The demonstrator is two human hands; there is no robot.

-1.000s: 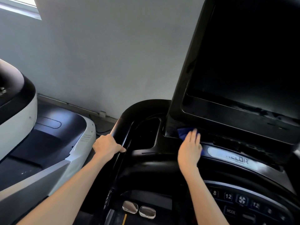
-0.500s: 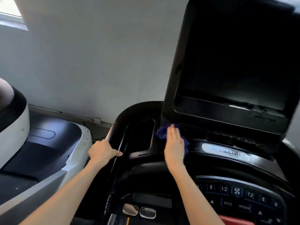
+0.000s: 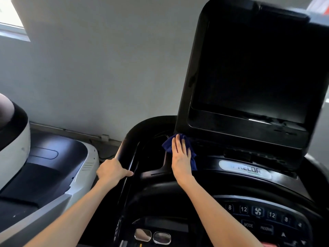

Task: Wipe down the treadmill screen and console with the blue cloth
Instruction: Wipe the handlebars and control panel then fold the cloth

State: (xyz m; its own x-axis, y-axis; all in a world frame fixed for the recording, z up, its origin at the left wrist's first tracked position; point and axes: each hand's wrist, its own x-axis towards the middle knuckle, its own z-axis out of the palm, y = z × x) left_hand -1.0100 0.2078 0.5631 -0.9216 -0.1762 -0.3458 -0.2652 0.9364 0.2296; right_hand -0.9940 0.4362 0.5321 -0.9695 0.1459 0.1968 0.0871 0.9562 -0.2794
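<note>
The treadmill's big dark screen (image 3: 249,72) stands tilted at the upper right, above the black console (image 3: 213,177). A blue cloth (image 3: 168,143) lies bunched on the console just below the screen's lower left corner. My right hand (image 3: 180,155) lies flat on the cloth with straight fingers, pressing it onto the console. My left hand (image 3: 111,171) grips the black left handrail (image 3: 128,145), thumb along the rail's inner side.
A button panel (image 3: 258,213) with numbers, a fan key and a MODE key curves at the lower right. Two metal pulse sensors (image 3: 153,236) sit at the bottom centre. A neighbouring white and black machine (image 3: 53,157) stands left, against a grey wall (image 3: 98,68).
My right hand has slid the cloth leftward along the console, from under the screen's lower edge to its lower left corner. The left hand keeps its grip on the rail.
</note>
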